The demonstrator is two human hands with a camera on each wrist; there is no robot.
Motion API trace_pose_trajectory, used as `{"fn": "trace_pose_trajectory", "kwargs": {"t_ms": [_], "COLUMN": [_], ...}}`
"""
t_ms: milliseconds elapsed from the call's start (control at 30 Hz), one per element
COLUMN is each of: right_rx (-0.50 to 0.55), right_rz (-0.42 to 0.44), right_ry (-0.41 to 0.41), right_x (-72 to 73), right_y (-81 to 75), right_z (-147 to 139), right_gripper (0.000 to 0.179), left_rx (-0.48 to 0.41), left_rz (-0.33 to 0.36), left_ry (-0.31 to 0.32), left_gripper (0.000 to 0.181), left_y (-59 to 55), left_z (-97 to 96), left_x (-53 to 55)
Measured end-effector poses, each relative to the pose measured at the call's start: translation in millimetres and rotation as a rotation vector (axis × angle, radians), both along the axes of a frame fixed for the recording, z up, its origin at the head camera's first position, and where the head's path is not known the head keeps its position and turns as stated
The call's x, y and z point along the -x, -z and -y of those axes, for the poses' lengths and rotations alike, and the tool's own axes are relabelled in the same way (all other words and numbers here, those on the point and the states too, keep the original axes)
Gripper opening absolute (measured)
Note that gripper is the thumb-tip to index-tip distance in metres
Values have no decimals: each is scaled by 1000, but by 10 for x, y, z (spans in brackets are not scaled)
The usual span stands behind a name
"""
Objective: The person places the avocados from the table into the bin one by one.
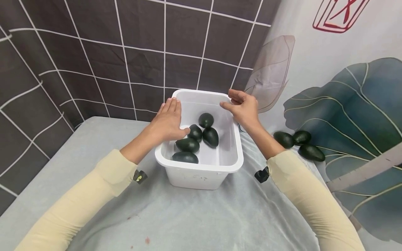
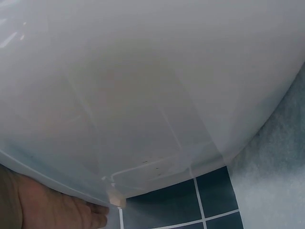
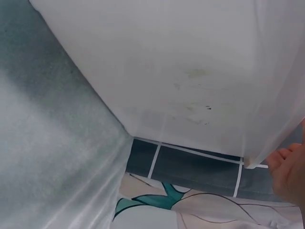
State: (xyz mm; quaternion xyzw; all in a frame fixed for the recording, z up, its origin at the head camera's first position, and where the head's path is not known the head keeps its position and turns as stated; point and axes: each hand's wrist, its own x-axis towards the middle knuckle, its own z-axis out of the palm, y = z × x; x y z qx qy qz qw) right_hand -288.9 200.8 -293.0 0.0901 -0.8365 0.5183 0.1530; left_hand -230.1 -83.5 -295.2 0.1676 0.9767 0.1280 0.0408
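Prob. part-way: 5 avocados [image 1: 210, 137] in 1 white tub [image 1: 194, 177], 3 loose avos [image 1: 311, 152] outside at its 3 o'clock; can't tell if those go in. 2 hands: L hand [image 1: 168, 120] at tub's 10 o'clock, fingers straight; R hand [image 1: 244, 107] at 2 o'clock, fingers bent, can't tell if gripping rim.

Creased pale-yellow left sleeve [image 1: 69, 198] at the frame's lower left, matching right sleeve [image 1: 317, 198] lower right; wide cuffs [image 1: 114, 170]; small dark wrist devices [image 1: 262, 175], the left one marked yellow-green.
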Motion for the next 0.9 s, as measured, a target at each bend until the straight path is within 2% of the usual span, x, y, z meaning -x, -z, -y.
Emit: {"fn": "trace_pose_trajectory", "kwargs": {"t_ms": [133, 500, 900], "right_rx": [2, 16, -1], "right_rz": [-20, 8, 13], "right_ry": [11, 48, 92], "right_x": [-11, -47, -53], "right_y": [11, 28, 139], "right_z": [-37, -130, -239], "right_gripper": [53, 54, 53], "left_rx": [-6, -4, -8], "left_rz": [4, 10, 6], "left_ry": [-4, -6, -6], "left_gripper": [110, 110, 110], "left_y": [-4, -4, -5], "left_z": [0, 7, -2], "left_x": [4, 5, 4]}}
